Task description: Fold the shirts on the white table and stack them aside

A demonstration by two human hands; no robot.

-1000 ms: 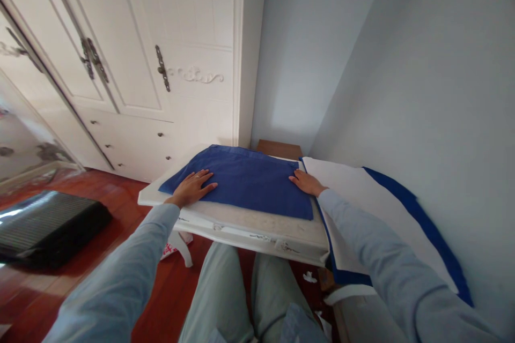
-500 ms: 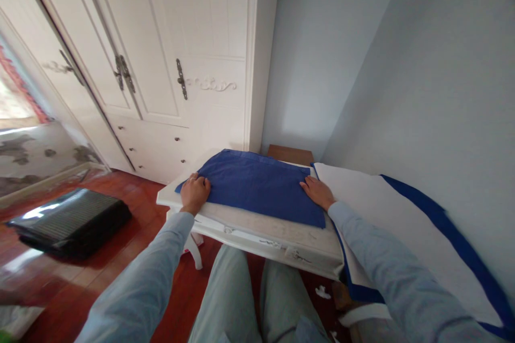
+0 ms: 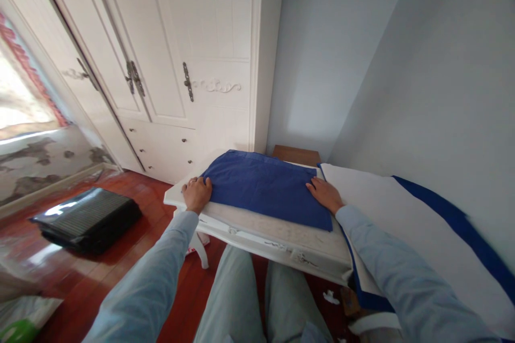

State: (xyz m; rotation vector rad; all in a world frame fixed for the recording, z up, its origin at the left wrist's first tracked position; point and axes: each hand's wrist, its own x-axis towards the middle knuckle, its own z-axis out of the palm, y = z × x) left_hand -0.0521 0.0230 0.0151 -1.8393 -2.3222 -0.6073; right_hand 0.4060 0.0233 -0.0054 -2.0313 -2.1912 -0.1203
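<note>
A dark blue cloth (image 3: 263, 187) lies spread over the top of a small white table (image 3: 237, 216). My left hand (image 3: 197, 194) is at the cloth's left end, its fingers bent over the edge of the fabric. At the right end, my right hand (image 3: 325, 194) rests on the cloth with its fingers stretched out and lying flat. The cloth is mostly smooth, and its near right corner reaches toward the table's front edge. Whatever is under my left fingers is hidden.
To the right is a large white sheet with blue borders (image 3: 382, 214). A white wardrobe (image 3: 225, 21) stands behind the table, beside a brown box (image 3: 296, 155). A black case (image 3: 88, 220) lies on the red floor (image 3: 156, 193) at left.
The blue fabric that stuck out left of my left hand no longer shows there. My left fingers have shifted slightly; my right hand stays on the cloth. The view has turned a little left.
</note>
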